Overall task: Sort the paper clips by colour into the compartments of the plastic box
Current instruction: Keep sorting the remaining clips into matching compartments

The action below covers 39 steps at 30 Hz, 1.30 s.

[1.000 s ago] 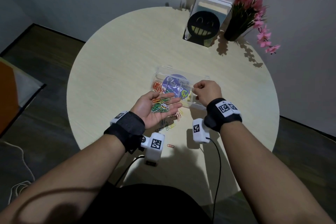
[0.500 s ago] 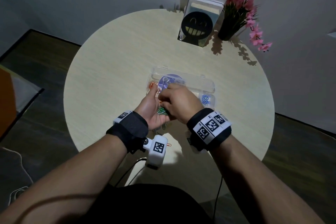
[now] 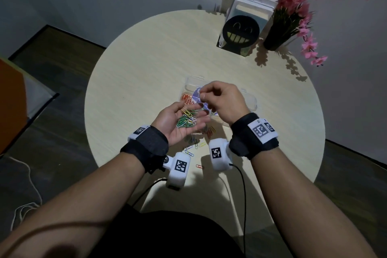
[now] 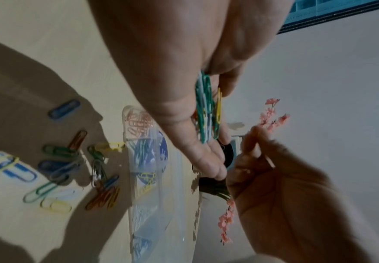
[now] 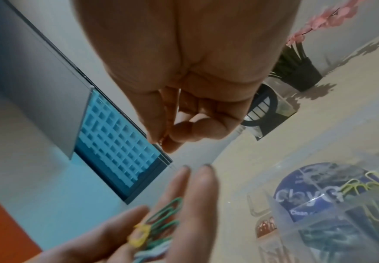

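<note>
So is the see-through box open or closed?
Open. The plastic box has its clear lid folded back, and orange paper clips lie uncovered in one compartment.

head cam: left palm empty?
No, the left hand lies palm up with a pile of paper clips, mostly green, on it.

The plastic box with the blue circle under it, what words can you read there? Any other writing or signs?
"Clay": start of the big white word on the blue round label seen through the plastic box; the rest is blurred.
"Clean": smaller line below, cut off.
Wrist tags: black-and-white square codes, no words.
Black smiley bookend: a grin, no text.
</note>
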### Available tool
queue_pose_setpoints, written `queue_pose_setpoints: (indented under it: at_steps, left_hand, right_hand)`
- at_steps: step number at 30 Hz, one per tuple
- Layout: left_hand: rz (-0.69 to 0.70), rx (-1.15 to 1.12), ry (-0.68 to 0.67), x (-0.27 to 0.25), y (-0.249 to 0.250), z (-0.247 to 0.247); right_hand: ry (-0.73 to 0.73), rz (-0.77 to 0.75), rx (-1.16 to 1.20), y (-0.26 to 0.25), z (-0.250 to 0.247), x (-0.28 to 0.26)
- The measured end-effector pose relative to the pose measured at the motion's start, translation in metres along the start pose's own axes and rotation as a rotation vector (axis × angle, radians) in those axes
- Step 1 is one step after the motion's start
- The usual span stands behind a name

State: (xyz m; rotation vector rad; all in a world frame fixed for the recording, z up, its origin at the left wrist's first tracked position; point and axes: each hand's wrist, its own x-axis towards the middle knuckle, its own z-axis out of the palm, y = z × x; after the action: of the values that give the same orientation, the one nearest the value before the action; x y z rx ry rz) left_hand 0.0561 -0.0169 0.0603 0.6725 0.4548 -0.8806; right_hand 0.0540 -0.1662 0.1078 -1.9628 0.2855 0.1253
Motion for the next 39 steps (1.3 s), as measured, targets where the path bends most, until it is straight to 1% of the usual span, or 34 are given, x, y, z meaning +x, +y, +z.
queue_pose_setpoints:
  at_steps: [3,5,8,11,12,14,16,18,19,21,23,28,31,34,36,39]
  left_hand:
    - [0.004,0.006,-0.033,-0.003,0.009,-0.009]
    - [0.003,-0.006,-0.016,-0.005,0.014,-0.017]
    - [0.003,0.012,0.037,-0.007,0.021,-0.029]
    - [0.002,0.01,0.061,-0.008,0.026,-0.034]
    - [-0.001,0.01,0.061,-0.008,0.028,-0.035]
    - [-0.011,0.008,0.049,-0.007,0.03,-0.034]
    - [-0.02,0.017,0.056,-0.005,0.029,-0.03]
    - [-0.027,0.053,0.05,-0.003,0.026,-0.024]
    - [-0.03,0.078,0.042,-0.003,0.024,-0.021]
    - [-0.037,0.119,0.06,-0.003,0.017,-0.014]
    - [-0.046,0.141,0.087,-0.003,0.01,-0.014]
    - [-0.083,0.154,0.079,-0.002,-0.001,-0.018]
    - [-0.096,0.132,0.04,-0.001,-0.002,-0.018]
    - [-0.093,0.109,0.034,0.003,0.0,-0.016]
    - [-0.078,0.104,0.028,0.003,0.003,-0.014]
    - [-0.071,0.106,-0.008,0.002,0.005,-0.011]
  right_hand:
    - [0.061,0.061,-0.022,0.007,0.002,0.02]
    - [0.093,0.103,-0.093,0.01,0.01,0.035]
    - [0.08,0.163,-0.204,0.015,0.024,0.056]
    - [0.067,0.218,-0.326,0.018,0.033,0.066]
    - [0.071,0.206,-0.383,0.018,0.034,0.065]
    - [0.041,0.099,-0.437,0.011,0.035,0.058]
    - [-0.085,-0.027,-0.428,-0.001,0.039,0.042]
    - [-0.215,-0.127,-0.524,-0.008,0.045,0.026]
    - [-0.242,-0.163,-0.592,-0.007,0.047,0.021]
    - [-0.237,-0.194,-0.688,-0.002,0.051,0.011]
    - [-0.215,-0.194,-0.707,0.005,0.054,0.002]
    - [-0.186,-0.221,-0.635,0.014,0.056,-0.017]
    - [-0.119,-0.196,-0.455,0.014,0.049,-0.022]
    - [-0.013,-0.063,-0.148,0.013,0.032,-0.019]
    - [0.079,0.018,0.009,0.018,0.015,-0.011]
    - [0.217,0.117,0.057,0.03,-0.011,0.003]
